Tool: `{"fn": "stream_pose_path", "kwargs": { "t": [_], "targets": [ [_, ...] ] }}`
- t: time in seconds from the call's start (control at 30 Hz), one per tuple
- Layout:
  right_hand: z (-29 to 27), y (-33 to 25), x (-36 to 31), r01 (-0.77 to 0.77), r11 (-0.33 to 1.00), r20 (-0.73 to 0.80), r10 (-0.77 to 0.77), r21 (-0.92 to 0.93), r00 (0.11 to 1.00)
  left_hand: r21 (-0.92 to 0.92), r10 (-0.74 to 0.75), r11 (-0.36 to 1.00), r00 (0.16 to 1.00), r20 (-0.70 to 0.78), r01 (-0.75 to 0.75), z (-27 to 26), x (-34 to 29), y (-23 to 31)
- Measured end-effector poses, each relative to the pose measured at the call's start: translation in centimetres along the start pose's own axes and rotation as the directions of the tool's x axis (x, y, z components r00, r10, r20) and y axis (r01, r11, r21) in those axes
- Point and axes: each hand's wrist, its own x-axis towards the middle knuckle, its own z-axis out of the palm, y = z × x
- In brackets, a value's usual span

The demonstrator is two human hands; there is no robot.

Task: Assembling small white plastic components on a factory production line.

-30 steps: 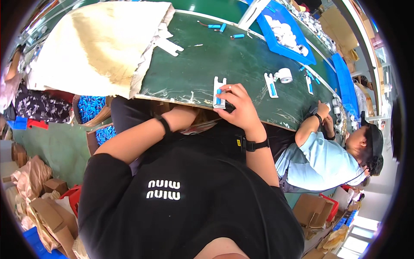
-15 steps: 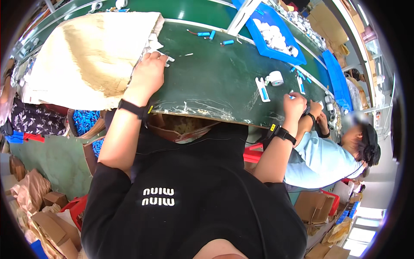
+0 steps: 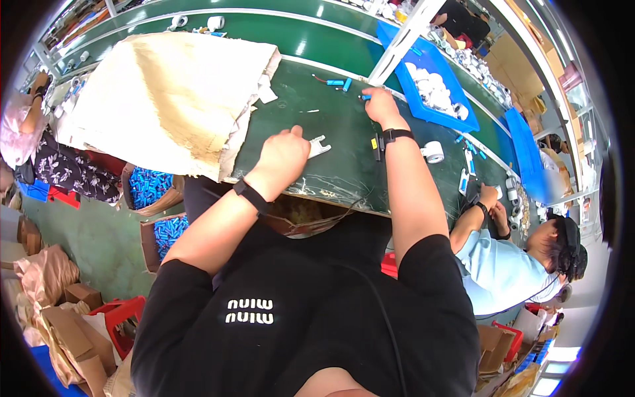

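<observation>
My left hand (image 3: 283, 159) is closed on a forked white plastic holder (image 3: 320, 146), just above the green worktop near its front edge. Farther off to the right, my right hand (image 3: 383, 109) pinches a blue cylindrical battery (image 3: 366, 97) by the bench's back rail. Two more blue batteries (image 3: 335, 83) lie just left of that hand, one with thin red wires. Right of my right forearm sits a round white housing (image 3: 433, 152). Beyond it are white holders with blue batteries in them (image 3: 469, 161) (image 3: 463, 181).
A beige sack (image 3: 165, 99) covers the bench's left part. A blue tray (image 3: 442, 118) of white round parts stands behind an upright post (image 3: 403, 46). At right a co-worker in light blue (image 3: 503, 261) works close by. Boxes of blue batteries (image 3: 151, 188) stand lower left.
My left hand has drawn a white holder away from the sack's edge, toward me and right. My right hand has let go of a holder at right and moved left and away to a battery.
</observation>
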Motion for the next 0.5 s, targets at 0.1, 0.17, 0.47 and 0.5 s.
{"fn": "stream_pose_path", "kwargs": {
  "t": [0.1,0.17,0.47,0.5],
  "targets": [
    [-0.7,-1.4,0.2,-0.05,0.993,0.032,0.054,-0.105,0.998,-0.1,-0.043,0.994,0.997,0.071,0.05,0.1,-0.6,0.2],
    [-1.1,-1.0,-0.7,-0.009,0.986,0.068,0.021,-0.167,0.997,-0.142,-0.058,0.987,0.989,0.136,0.077,0.1,-0.8,0.6],
    [-4.7,-6.0,-13.2,-0.363,0.83,0.407,0.184,0.423,0.895,-0.271,0.251,0.923,0.961,-0.114,-0.273,-1.1,-2.1,-0.6],
    [-4.2,-6.3,-14.5,-0.298,0.857,0.334,0.159,0.42,0.929,-0.26,0.25,0.927,0.962,-0.11,-0.271,-0.8,-2.2,-0.6]
  ]
}}
